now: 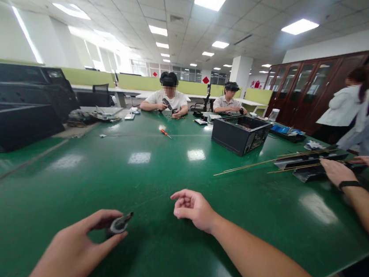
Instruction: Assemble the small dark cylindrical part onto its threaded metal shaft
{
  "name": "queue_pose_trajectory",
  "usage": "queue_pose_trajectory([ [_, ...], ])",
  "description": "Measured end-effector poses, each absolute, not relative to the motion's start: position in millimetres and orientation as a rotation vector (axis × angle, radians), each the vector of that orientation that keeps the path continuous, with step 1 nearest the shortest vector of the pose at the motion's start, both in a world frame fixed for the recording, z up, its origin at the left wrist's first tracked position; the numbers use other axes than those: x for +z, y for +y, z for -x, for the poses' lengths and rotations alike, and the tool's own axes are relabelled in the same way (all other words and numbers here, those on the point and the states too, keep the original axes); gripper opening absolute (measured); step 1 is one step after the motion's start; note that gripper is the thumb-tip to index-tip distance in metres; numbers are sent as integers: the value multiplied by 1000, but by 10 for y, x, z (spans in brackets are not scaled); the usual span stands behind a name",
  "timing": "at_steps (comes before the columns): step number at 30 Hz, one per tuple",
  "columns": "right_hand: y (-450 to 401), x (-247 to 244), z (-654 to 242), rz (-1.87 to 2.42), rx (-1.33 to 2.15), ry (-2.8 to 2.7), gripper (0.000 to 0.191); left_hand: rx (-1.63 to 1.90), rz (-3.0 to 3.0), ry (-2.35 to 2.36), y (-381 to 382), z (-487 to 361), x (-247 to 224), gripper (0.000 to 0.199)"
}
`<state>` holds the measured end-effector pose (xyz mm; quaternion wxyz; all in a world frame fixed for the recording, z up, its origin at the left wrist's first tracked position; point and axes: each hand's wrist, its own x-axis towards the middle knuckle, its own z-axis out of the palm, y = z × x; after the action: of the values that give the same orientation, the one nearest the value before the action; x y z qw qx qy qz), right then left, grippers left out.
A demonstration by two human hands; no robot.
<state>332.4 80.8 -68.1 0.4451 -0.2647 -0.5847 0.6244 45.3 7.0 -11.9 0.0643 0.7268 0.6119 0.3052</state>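
Between the thumb and fingers of my left hand (88, 238) is a small dark, roundish object (119, 223) with a grey ring and a pointed tip; it is too small to identify. The hand is low, at the left of centre, over the green table (154, 170). Farther right and slightly higher, my right hand (193, 208) hovers above the tabletop with its fingers loosely curled and apart, holding nothing. A gap of bare green surface lies between the two hands.
An orange screwdriver (165, 133) and a black metal case (238, 133) lie ahead. Dark cases (18, 102) stand left. Thin rods (244, 166) and another person's hands (337, 171) are right. Two people sit opposite; others stand at the right.
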Motion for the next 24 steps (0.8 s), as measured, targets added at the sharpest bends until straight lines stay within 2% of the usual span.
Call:
queue_pose_trajectory([
  [4, 791, -721, -3327, 864, 1189, -1719, 56, 802, -2242, 1575, 380, -1016, -188, 31],
  [8, 774, -735, -3338, 969, 1004, -1824, 60, 846, -2314, 1385, 464, -1176, -377, 25],
  [17, 696, -680, -3334, 1030, 863, -1997, 43, 1027, -2302, 1308, 459, -1066, -508, 27],
  [24, 619, -626, -3318, 1007, 878, -2021, 30, 989, -2242, 1242, 424, -1117, -488, 20],
])
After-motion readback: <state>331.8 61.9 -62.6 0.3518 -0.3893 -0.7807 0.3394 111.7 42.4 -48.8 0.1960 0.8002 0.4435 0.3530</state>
